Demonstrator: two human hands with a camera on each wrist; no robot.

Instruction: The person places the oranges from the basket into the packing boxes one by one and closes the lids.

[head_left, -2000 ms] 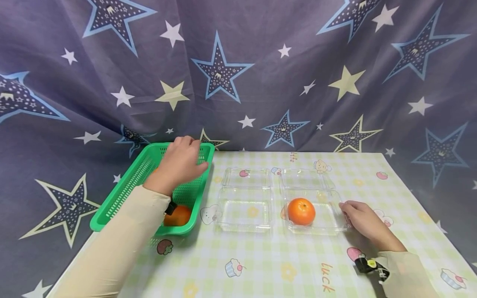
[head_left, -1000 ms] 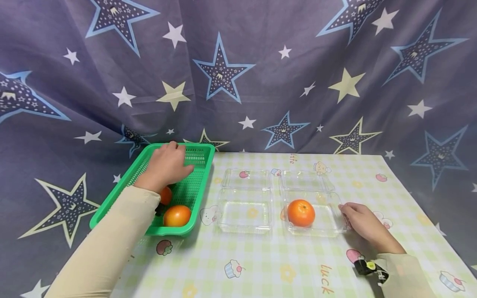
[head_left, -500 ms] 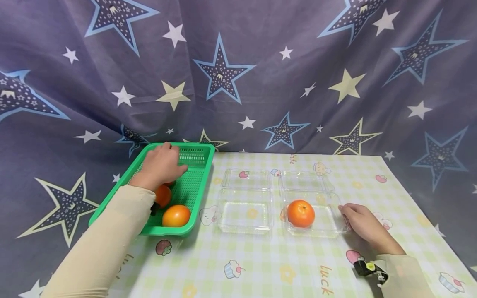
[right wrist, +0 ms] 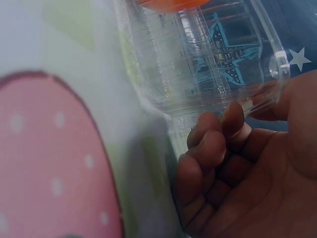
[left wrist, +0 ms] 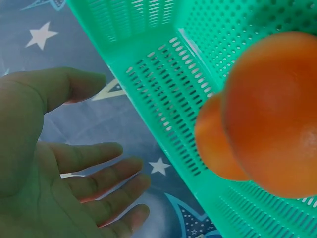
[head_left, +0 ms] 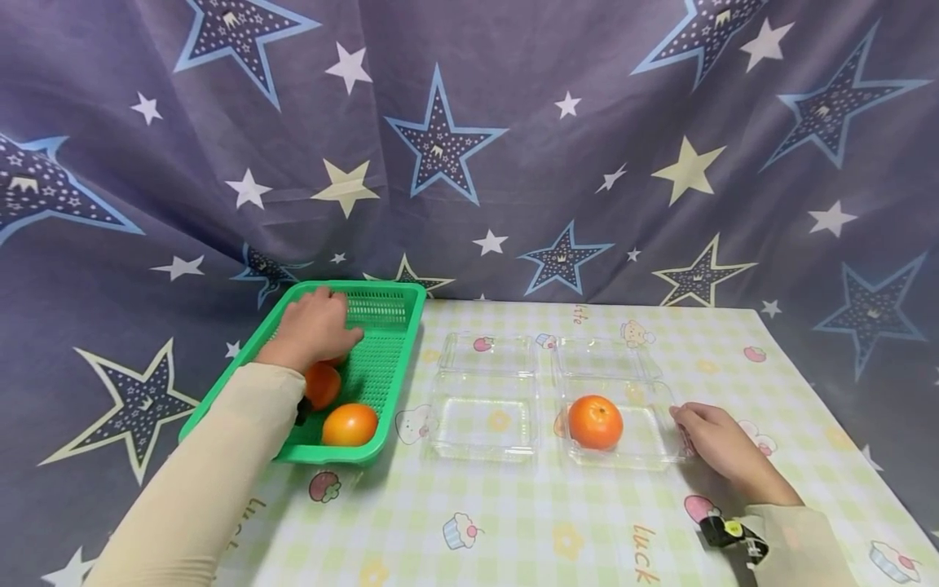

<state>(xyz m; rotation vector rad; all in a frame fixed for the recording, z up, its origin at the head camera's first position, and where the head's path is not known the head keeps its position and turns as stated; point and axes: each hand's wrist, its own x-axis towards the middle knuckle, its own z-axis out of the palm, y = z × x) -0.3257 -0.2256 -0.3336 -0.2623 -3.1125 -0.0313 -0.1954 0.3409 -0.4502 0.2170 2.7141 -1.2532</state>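
My left hand [head_left: 311, 328] hangs over the left side of a green plastic basket [head_left: 408, 359], holding nothing. Its fingers are spread and relaxed in the left wrist view, with the thumb apart from them. Oranges lie in the basket: one [head_left: 350, 425] at the near end, another [head_left: 321, 386] beside my wrist, and more partly hidden by the hand. A large orange [left wrist: 277, 114] overlaps a smaller-looking one [left wrist: 218, 141] in the left wrist view. My right hand [head_left: 722, 444] pinches the right edge of a clear plastic clamshell box [head_left: 645, 424], whose base holds one orange [head_left: 596, 422].
A second clear clamshell box [head_left: 484, 420], lid laid back, stands between the basket and the first box. Both boxes rest on a green-checked tablecloth [head_left: 411, 522]. Behind the table hangs a dark curtain [head_left: 469, 98] with stars.
My left hand has moved left and slightly lower over the basket, uncovering more of the oranges and the basket floor. The right hand keeps its grip on the box edge.
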